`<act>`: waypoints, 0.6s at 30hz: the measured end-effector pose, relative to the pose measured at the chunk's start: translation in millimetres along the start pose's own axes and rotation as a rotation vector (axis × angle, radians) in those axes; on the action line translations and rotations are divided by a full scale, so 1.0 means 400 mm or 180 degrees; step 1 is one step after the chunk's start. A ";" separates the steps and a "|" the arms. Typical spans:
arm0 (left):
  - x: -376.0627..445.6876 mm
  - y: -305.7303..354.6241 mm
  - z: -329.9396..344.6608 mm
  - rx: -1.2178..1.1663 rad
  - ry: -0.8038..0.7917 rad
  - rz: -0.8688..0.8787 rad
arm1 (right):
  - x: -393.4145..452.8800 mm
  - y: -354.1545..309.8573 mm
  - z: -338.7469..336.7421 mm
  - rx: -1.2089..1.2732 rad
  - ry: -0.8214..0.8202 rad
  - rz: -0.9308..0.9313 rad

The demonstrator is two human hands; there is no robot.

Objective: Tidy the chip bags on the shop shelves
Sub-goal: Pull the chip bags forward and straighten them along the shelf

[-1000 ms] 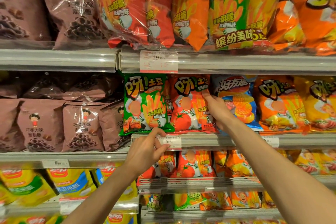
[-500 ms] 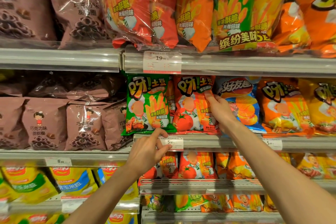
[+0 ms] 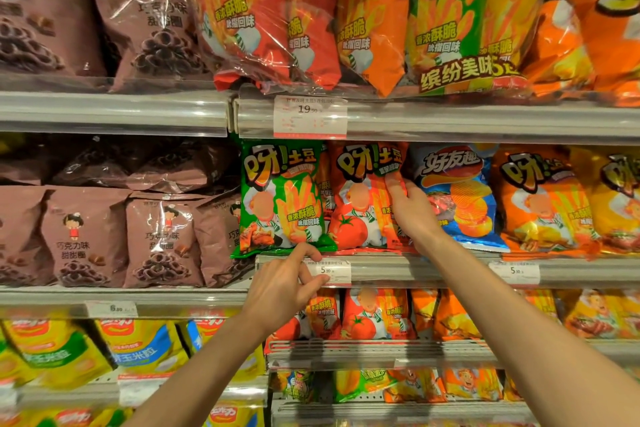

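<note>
Under the right hand (image 3: 412, 210), the red tomato chip bag (image 3: 356, 204) stands upright on the shelf rail (image 3: 433, 269), and curled fingers (image 3: 394, 184) grip its right edge. Just right of that hand sits a blue chip bag (image 3: 460, 191). To its left, beyond the red bag, stands a green chip bag (image 3: 280, 198). Lower down, the left hand (image 3: 282, 286) meets the rail beneath the green bag, its index fingertip above and thumb below the left end of a price label (image 3: 330, 270). Whether they pinch it cannot be told.

Single head-worn view, close, facing the shelves (image 3: 114, 111)
</note>
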State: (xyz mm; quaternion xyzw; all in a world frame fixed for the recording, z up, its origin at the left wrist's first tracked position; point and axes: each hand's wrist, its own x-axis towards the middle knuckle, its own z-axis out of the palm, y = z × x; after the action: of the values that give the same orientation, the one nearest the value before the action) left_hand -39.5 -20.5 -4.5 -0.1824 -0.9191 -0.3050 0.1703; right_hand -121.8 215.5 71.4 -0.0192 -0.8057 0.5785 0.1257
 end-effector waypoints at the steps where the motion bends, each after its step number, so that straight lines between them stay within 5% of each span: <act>1: 0.000 -0.001 0.000 -0.0002 0.0003 -0.0004 | -0.007 -0.005 0.001 -0.0072 0.0007 -0.0041; 18: -0.061 0.008 0.026 -0.0400 0.0382 -0.0220 | -0.333 0.074 -0.016 -0.1305 0.0379 -0.0704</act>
State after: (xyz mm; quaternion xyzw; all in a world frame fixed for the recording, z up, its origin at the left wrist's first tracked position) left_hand -18.9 -17.2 -21.0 -0.1424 -0.8920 -0.3781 0.2026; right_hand 5.1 207.8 21.8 0.0099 -0.8947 0.3835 0.2290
